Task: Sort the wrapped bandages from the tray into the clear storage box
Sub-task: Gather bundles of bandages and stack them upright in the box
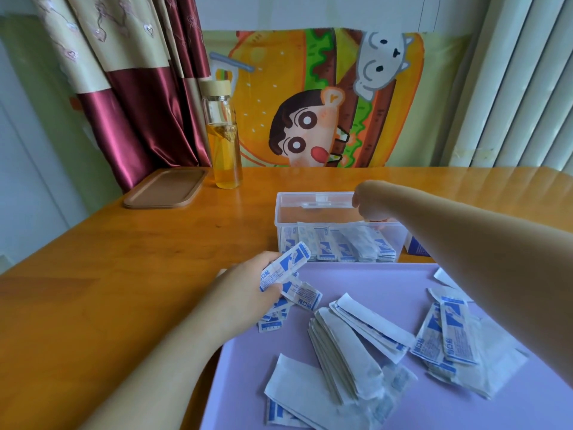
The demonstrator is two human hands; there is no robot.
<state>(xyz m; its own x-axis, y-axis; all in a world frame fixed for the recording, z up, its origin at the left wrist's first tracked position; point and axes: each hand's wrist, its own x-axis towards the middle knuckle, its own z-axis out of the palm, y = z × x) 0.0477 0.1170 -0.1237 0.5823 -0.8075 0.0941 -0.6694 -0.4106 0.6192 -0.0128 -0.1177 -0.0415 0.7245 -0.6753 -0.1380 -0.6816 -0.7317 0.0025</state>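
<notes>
Head camera: a sorting job is seen part-done on an orange-brown wooden table. A small bunch of white-and-blue paper-wrapped bandages is gripped in the left hand, fingers and thumb curled round it, at the far left corner of the flat lilac plastic tray. The right hand is held over the right end of the clear rectangular plastic storage box, which stands just beyond the tray. Its fingers are pointed down into the box; whether a bandage is pinched there cannot be told. A row of bandages is stood on edge against the box's near wall. Many more are left loose on the tray, in a grey-white heap and a printed cluster.

Three risks are judged likely. The bunch in the left hand is fanned out at the tray's edge, so wrappers could be dropped onto the table if the grip is slackened. The standing row appears to be propped only by the wall and could be knocked flat by fingers lowered beside it. The right forearm is stretched across the tray's far right corner, where loose wrappers could be swept off as it is drawn back.

A tall glass bottle of amber liquid and a brown rounded lid are set well apart at far left.
</notes>
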